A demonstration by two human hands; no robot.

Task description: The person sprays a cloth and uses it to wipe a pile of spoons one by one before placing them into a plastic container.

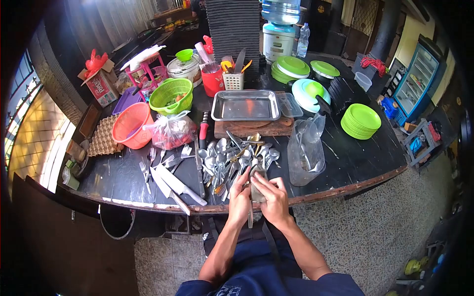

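Clamping both my left hand [240, 196] and right hand [273, 197] on a shiny metal spoon [255, 177] at the black bench [118, 177] edge, I risk dropping it floorward.

eatery kitchen, stacked plates [361, 121], cutlery pile [232, 155]

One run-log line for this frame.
left hand: on cloth | right hand: on cloth | cloth: around cutlery piece, type unclear | spoon pile: on table just ahead
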